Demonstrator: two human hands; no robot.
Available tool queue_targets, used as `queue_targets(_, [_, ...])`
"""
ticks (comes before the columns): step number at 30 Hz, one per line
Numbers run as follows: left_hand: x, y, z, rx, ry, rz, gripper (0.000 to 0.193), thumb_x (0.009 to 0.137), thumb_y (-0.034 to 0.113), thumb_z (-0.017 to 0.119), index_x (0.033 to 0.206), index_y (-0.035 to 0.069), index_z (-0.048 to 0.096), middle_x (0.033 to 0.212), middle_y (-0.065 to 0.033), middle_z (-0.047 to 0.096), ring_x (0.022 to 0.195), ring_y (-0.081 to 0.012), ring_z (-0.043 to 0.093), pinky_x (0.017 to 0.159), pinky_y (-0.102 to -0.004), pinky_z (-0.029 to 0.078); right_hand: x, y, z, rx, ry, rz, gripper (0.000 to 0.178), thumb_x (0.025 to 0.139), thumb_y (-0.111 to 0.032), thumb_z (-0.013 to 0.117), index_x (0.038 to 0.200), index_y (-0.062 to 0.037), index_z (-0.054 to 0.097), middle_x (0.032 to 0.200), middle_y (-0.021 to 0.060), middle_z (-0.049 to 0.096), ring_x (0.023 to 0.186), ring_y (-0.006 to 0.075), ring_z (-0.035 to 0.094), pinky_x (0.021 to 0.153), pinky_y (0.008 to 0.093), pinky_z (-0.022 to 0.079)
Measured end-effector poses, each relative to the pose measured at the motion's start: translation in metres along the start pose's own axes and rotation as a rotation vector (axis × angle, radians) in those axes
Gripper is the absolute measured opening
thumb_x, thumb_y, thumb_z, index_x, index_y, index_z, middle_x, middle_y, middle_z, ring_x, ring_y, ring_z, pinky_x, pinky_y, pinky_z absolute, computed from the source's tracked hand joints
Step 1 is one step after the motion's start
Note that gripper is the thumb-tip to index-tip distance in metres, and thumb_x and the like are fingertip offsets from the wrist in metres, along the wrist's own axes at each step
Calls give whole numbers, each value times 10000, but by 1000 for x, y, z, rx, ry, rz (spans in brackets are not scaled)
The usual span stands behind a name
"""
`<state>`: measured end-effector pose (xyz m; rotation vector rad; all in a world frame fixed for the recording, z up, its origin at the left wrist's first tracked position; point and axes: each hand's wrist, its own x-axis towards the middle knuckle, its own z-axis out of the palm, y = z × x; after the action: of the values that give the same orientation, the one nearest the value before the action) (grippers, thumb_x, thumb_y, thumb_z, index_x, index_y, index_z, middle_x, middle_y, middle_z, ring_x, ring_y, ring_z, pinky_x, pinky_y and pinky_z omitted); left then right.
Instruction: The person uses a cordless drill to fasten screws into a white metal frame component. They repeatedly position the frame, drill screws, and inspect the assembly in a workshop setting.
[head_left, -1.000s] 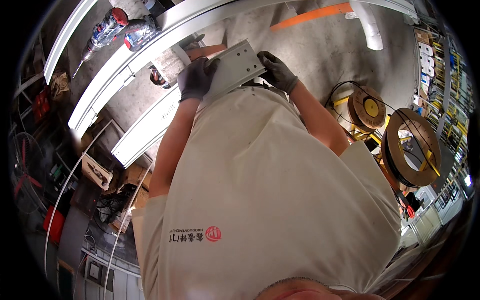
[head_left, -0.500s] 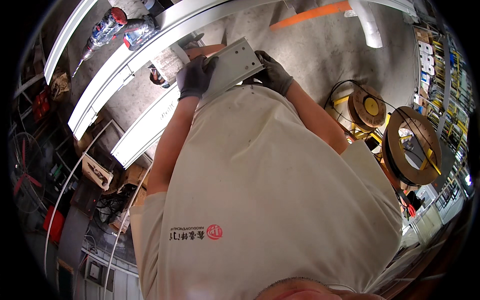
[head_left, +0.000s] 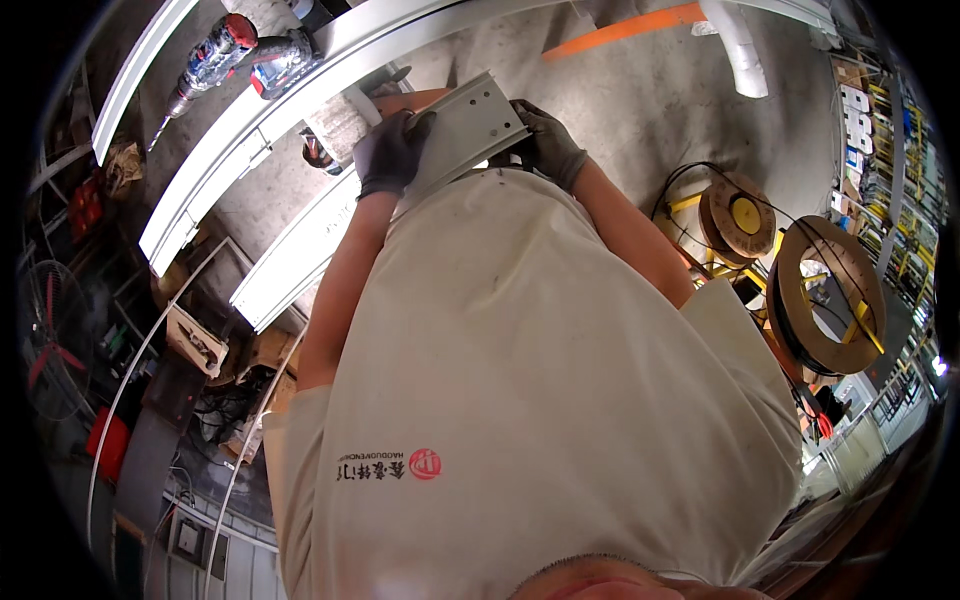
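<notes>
A long white metal profile with several small drilled holes near its end lies slantwise in front of my body. My gloved left hand is closed round its near-left edge, the thumb over the upper face. At the holed end, my right hand, also in a dark glove, has its fingers curled at the corner. Part of those fingers is hidden behind the profile, and whether they hold anything else does not show. The rest of the profile runs down to the left, past my left forearm.
Further off, a curved-looking white rail crosses the view, with a drill and a second power tool by it. Cable reels stand at right. An orange bar lies beyond. A fan is at far left.
The profile's lower-left end has shifted slightly up and to the right. Both hands keep their places on it.
</notes>
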<state>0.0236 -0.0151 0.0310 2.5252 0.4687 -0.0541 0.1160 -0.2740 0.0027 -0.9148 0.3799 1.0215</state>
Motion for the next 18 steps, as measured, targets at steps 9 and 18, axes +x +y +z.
queue_targets(9, [6, 5, -4, -85, 195, 767, 416, 856, 344, 760, 1239, 189, 711, 1103, -108, 685, 1030, -332, 666, 885, -498, 540, -1, 10, 1, 56, 94, -67, 199, 1065, -237, 599, 1187, -84, 635, 939, 20, 642, 798, 154, 621, 696, 311, 526])
queue_targets(18, [-1, 21, 7, 188, -71, 972, 416, 886, 321, 689, 1290, 225, 710, 1063, -62, 645, 979, -294, 619, 831, -485, 540, 0, 14, -1, 117, 54, -87, 226, 1073, -253, 607, 1194, -64, 633, 1020, 44, 667, 920, 177, 668, 810, 340, 572])
